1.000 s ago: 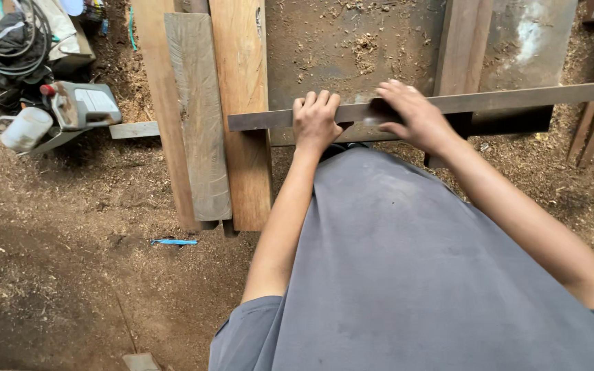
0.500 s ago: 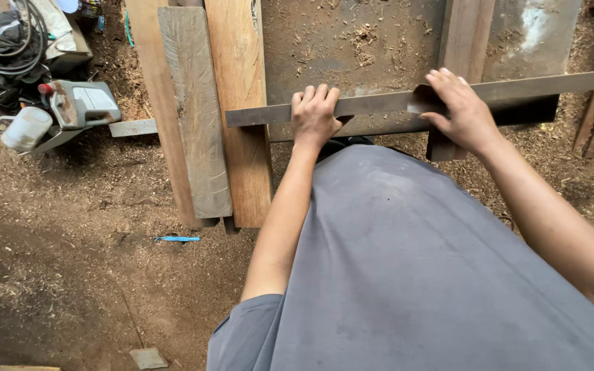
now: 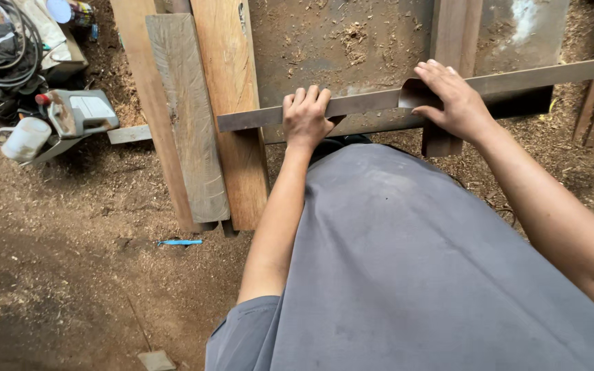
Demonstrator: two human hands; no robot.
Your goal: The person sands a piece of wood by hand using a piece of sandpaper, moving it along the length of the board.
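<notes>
We have a long thin wooden strip [image 3: 379,103] lying crosswise before us, its long axis running left to right over the sawdust-strewn metal table [image 3: 352,41], its left end resting on the upright planks [image 3: 221,103]. Our left hand [image 3: 306,118] curls its fingers over the strip near that end; our right hand [image 3: 452,99] clasps it further right. Both hands sit directly on it. The strip's right end runs out of view, and our shirt hides the table's near edge.

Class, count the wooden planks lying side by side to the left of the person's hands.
3: a pale plank farthest left, a grey weathered plank lying on top in the middle, and an orange-brown plank nearest the left hand. Others may lie hidden beneath.
</notes>
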